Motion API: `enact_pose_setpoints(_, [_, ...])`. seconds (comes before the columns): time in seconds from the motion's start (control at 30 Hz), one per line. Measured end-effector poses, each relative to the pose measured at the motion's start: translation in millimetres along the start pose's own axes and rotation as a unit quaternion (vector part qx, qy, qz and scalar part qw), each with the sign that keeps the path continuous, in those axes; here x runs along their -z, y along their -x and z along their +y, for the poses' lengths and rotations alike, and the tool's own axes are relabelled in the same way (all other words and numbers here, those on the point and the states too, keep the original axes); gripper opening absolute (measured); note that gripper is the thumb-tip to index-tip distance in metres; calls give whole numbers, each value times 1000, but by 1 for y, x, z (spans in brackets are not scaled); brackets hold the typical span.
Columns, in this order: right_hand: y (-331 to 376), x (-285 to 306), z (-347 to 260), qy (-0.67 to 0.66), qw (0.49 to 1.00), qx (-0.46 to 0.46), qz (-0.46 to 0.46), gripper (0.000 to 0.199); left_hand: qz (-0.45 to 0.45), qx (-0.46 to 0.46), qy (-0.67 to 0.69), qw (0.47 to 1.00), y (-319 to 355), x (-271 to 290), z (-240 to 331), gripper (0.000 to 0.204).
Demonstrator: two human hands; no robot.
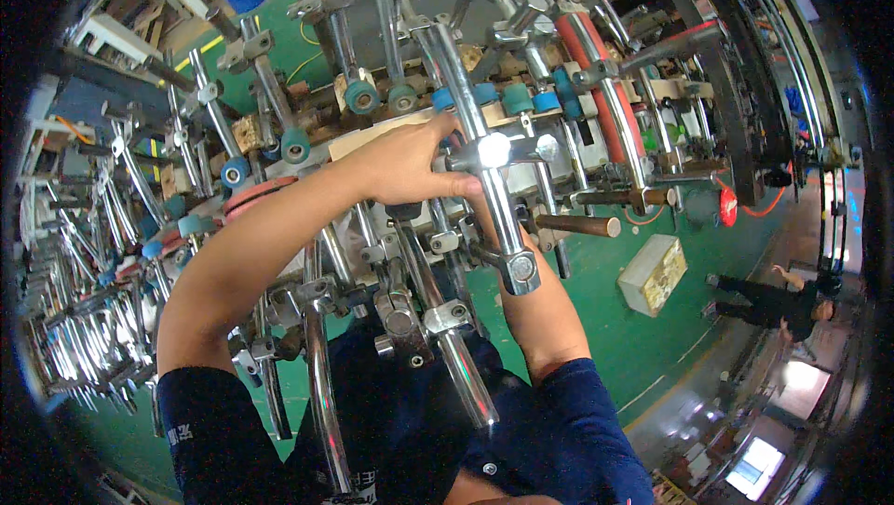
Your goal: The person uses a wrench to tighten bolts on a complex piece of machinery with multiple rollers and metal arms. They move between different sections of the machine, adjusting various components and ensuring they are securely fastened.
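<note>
Navy short-sleeved shirt [559, 444]; left sleeve [219, 454], white print [183, 433].

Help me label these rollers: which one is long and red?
The red roller right of the left hand, past the clamped chrome bar; the teal rollers and blue rollers are much shorter.

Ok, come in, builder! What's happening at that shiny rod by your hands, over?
Left hand at chrome rod, grip unclear. Right hand hidden, right forearm partly behind the rod. Blocking the view: metal clamp on the rod.

The clamped steel rod [501, 207] hides the right fingers
</note>
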State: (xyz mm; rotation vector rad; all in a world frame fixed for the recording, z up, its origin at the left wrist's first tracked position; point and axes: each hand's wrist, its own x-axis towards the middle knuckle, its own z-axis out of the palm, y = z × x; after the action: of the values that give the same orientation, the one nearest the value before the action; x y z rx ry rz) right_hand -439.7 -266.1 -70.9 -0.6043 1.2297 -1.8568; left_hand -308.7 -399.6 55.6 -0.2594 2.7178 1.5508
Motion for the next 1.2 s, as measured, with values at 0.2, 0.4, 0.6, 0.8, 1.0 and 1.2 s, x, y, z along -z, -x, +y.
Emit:
enact_pose_setpoints(0.2, [-6, -1, 16, -222, 973, -57, 21, 20, -38, 44, -65, 996, -8, 7, 19, 76])
enact_pose_setpoints(0.4, [-11, 3, 28, -77, 996, 9, 39, 44, -94, 66, -15, 993, -10, 17, 12, 78])
enact_pose_setpoints(0.6, [11, -27, -32, 126, 990, 51, 40, 40, -149, 74, 86, 982, -9, 29, 5, 70])
enact_pose_setpoints(0.8, [6, -18, -7, 77, 991, 111, 24, 43, -181, 94, 101, 974, -19, 31, 16, 70])
enact_pose_setpoints(1.0, [3, -17, -13, 132, 985, 97, 57, 39, -181, 118, 86, 973, -18, 35, 15, 67])
enact_pose_setpoints(1.2, [5, -18, -15, 132, 982, 121, 64, 30, -142, 172, 120, 967, -5, 26, 8, 67])
